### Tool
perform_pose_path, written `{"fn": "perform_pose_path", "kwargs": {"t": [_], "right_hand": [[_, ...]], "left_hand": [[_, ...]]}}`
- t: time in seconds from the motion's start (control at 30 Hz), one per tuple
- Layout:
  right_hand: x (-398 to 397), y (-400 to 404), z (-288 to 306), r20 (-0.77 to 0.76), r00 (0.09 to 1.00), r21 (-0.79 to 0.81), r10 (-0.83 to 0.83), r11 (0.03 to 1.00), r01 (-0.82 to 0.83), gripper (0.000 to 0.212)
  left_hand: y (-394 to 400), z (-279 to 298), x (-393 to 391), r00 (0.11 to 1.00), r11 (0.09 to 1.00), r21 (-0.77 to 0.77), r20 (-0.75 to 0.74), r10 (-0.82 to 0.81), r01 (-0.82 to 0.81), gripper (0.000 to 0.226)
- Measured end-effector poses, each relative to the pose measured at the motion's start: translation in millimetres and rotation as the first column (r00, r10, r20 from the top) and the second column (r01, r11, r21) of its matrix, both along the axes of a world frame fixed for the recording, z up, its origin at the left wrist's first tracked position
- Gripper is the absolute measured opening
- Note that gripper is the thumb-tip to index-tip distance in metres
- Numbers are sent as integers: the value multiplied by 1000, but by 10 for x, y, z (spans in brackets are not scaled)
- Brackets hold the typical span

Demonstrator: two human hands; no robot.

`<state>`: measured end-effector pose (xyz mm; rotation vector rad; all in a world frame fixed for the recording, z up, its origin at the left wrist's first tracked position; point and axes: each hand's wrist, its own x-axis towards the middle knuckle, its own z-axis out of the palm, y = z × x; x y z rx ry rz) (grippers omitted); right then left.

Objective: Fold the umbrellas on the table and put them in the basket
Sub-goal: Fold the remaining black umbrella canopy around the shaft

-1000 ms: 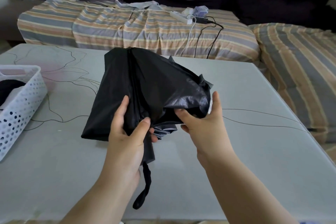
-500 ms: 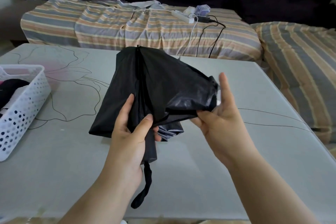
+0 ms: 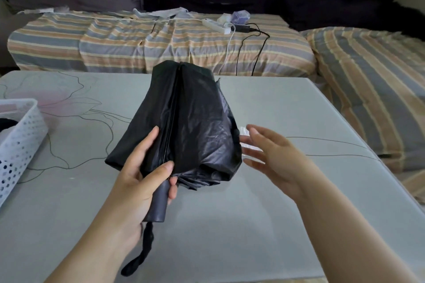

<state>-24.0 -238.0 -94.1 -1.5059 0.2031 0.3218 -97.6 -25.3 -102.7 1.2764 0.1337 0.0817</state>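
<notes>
A black collapsed umbrella (image 3: 190,122) is held above the grey table (image 3: 253,213), its loose canopy bunched and pointing away from me. My left hand (image 3: 142,167) grips it at the grey handle and the lower canopy, thumb on top. A black wrist strap hangs below the handle. My right hand (image 3: 271,156) hovers just right of the canopy with fingers spread and blurred, holding nothing. A white perforated basket (image 3: 20,147) stands at the table's left edge with something dark inside.
Behind the table runs a striped sofa (image 3: 161,46) with a white power strip (image 3: 216,25), chargers and cables on it. A second striped cushion (image 3: 372,80) lies to the right. Dark pillows line the back.
My right hand has let go of the canopy's edge and pulled away to the right. The canopy now hangs more gathered around the shaft. My left hand has kept its grip.
</notes>
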Motion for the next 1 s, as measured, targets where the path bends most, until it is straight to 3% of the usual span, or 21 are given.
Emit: {"fn": "perform_pose_path", "kwargs": {"t": [0.17, 0.23, 0.37, 0.47, 0.57, 0.67, 0.77, 0.9, 1.0], "right_hand": [[105, -46, -104, 82, 996, -279, 29, 960, -5, 29], [101, -69, -112, 126, 988, -306, 94, 951, -51, 11], [130, -143, -27, 289, 955, -202, 71, 979, -11, 21], [139, -223, -75, 274, 950, -293, 150, 954, -66, 5], [103, -200, -122, 248, 929, -322, 276, 928, -190, 4], [61, -272, 8, 327, 893, -187, 307, 948, -258, 23], [-2, -376, 120, 360, 833, -151, 421, 907, -393, 32], [-37, -417, 151, 253, 853, -169, 456, 889, -426, 50], [-68, -379, 149, 178, 806, -225, 564, 821, -525, 27]], "left_hand": [[30, 4, -4, 995, 995, -11, 19, -97, 97, 65], [52, 18, -15, 987, 987, -20, 16, -157, 158, 90], [86, 8, -1, 985, 985, -22, -13, -174, 174, 103], [110, 10, -2, 982, 982, 6, -21, -187, 187, 102], [125, 6, -3, 977, 977, 11, -29, -213, 214, 100], [120, 8, -10, 976, 977, 16, -42, -212, 213, 98], [127, -18, 19, 989, 988, 61, -41, -139, 142, 71], [153, -59, 35, 993, 982, 148, -58, -108, 115, 67], [131, -51, 18, 992, 978, 177, -73, -98, 110, 64]]}}
